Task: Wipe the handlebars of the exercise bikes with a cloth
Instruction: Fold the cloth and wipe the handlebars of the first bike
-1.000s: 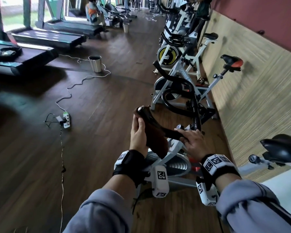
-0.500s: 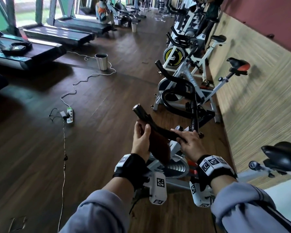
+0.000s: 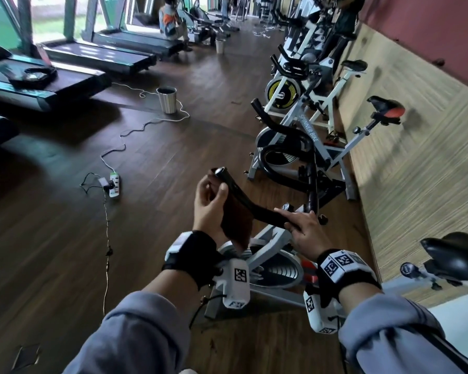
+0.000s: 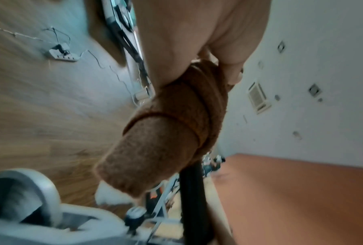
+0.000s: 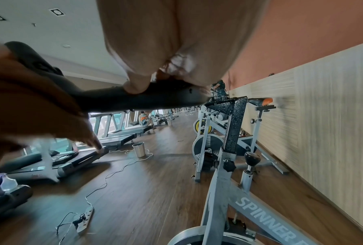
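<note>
Over the nearest exercise bike, my right hand curls around the inner stretch of the black handlebar, thumb underneath. Just beyond, my left hand wraps the brown cloth around the bar near its free end, fingers closed over the fabric. Farther along the wall I see the next bike.
</note>
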